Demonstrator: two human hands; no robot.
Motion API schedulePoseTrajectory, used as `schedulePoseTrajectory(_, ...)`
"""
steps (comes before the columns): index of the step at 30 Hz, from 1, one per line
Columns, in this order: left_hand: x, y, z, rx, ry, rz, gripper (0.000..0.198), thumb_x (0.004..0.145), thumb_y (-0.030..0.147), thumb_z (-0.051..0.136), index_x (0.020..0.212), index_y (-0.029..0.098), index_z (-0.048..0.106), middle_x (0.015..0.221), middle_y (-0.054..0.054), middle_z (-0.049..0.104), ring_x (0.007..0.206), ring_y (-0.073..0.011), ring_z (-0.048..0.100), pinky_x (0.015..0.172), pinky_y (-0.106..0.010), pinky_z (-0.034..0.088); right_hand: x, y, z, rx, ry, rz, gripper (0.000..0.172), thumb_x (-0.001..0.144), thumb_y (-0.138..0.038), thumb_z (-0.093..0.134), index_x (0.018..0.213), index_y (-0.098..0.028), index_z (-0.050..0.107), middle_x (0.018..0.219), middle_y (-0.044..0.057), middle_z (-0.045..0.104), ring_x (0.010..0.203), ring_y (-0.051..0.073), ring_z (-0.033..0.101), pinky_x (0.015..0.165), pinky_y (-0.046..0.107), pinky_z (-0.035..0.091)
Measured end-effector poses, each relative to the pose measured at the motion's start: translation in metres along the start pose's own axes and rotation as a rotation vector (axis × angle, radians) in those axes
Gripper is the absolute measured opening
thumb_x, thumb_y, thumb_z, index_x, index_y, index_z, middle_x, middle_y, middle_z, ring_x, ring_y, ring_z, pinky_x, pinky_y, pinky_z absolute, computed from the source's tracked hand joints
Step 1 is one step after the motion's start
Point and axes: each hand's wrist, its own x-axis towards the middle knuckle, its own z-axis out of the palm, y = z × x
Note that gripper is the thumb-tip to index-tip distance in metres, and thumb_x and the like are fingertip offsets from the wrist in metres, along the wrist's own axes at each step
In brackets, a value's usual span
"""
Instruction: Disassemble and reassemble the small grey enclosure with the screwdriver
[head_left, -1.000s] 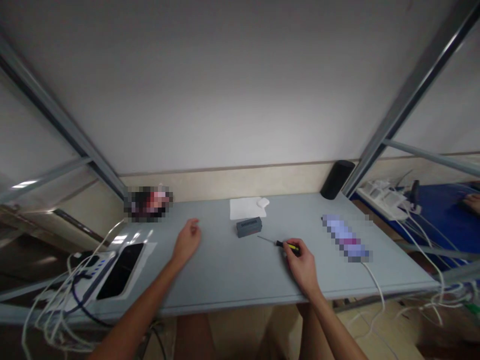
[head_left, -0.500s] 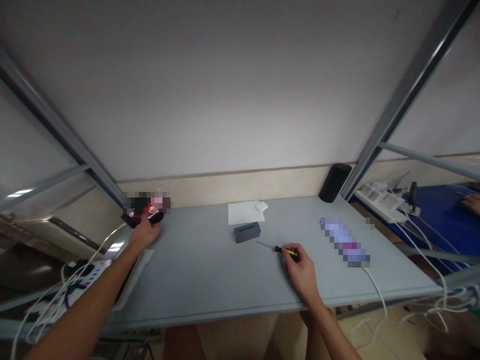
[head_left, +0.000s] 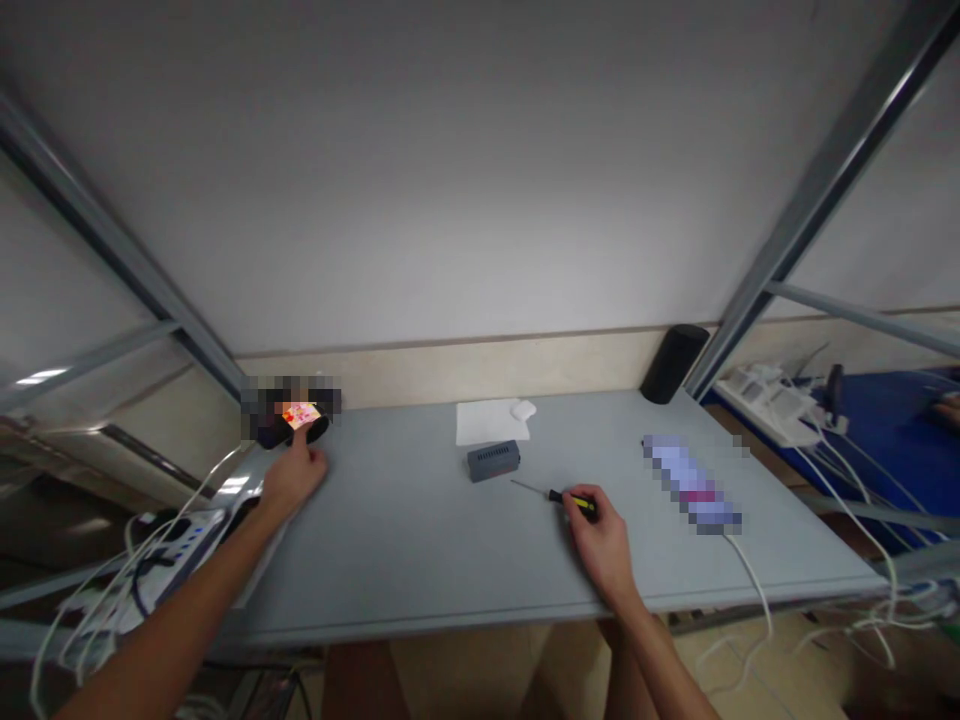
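The right hand [head_left: 600, 535] pinches a screwdriver [head_left: 555, 496] near a grey box [head_left: 493, 461]. The left hand [head_left: 296, 478] points one finger at a lit screen [head_left: 301, 415]; whether the others spread, I cannot tell.

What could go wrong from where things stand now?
The screwdriver in the right hand points toward the grey box close by; a slip might scratch it. The white cable runs over the front edge of the table, so a snag could drag the pixelated device it seems to join.
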Motion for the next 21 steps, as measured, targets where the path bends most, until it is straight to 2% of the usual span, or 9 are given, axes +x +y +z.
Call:
schedulePoseTrajectory(2, -0.011, 0.006, 0.012, -0.007, -0.051, 0.045, 0.069, 0.103, 0.033, 0.045, 0.168, 0.015, 0.035, 0.107, -0.016, 0.081, 0.100, -0.0355, 0.080, 0.087, -0.042, 0.060, 0.000, 0.000, -0.001, -0.001, -0.004, -0.001, 0.050, 0.090, -0.070, 0.070, 0.100, -0.021, 0.076, 0.072, 0.006, 0.075, 0.067, 0.025, 0.069, 0.061, 0.034, 0.054)
schedulePoseTrajectory(5, -0.026, 0.013, 0.028, 0.009, -0.082, 0.065, 0.060, 0.105, 0.031, 0.041, 0.162, 0.014, 0.049, 0.128, -0.019, 0.078, 0.114, -0.0352, 0.078, 0.097, -0.043, 0.060, -0.001, 0.000, -0.001, -0.006, -0.009, -0.005, 0.050, 0.089, -0.069, 0.070, 0.101, -0.021, 0.076, 0.073, 0.006, 0.075, 0.067, 0.025, 0.069, 0.062, 0.034, 0.055)
schedulePoseTrajectory(8, -0.040, 0.018, 0.038, 0.034, 0.000, 0.088, 0.055, 0.106, 0.028, 0.037, 0.154, 0.013, 0.060, 0.152, -0.019, 0.067, 0.128, -0.0352, 0.071, 0.107, -0.045, 0.057, -0.001, 0.000, -0.002, -0.002, -0.008, -0.006, 0.050, 0.089, -0.069, 0.071, 0.100, -0.021, 0.076, 0.072, 0.006, 0.075, 0.067, 0.025, 0.069, 0.062, 0.034, 0.055)
schedulePoseTrajectory(11, -0.048, 0.019, 0.041, 0.017, 0.046, 0.082, 0.054, 0.107, 0.027, 0.038, 0.152, 0.012, 0.063, 0.150, -0.019, 0.068, 0.131, -0.0349, 0.069, 0.109, -0.045, 0.056, -0.001, -0.001, -0.001, 0.005, -0.008, 0.000, 0.050, 0.089, -0.070, 0.070, 0.100, -0.021, 0.076, 0.073, 0.006, 0.074, 0.068, 0.025, 0.069, 0.063, 0.034, 0.055)
schedulePoseTrajectory(21, -0.056, 0.021, 0.038, -0.001, 0.065, 0.065, 0.051, 0.106, 0.027, 0.040, 0.149, 0.013, 0.065, 0.143, -0.019, 0.071, 0.126, -0.0338, 0.069, 0.105, -0.042, 0.055, -0.001, -0.004, -0.002, 0.000, -0.003, 0.010, 0.054, 0.088, -0.074, 0.070, 0.100, -0.021, 0.076, 0.071, 0.005, 0.073, 0.068, 0.025, 0.069, 0.062, 0.034, 0.055)
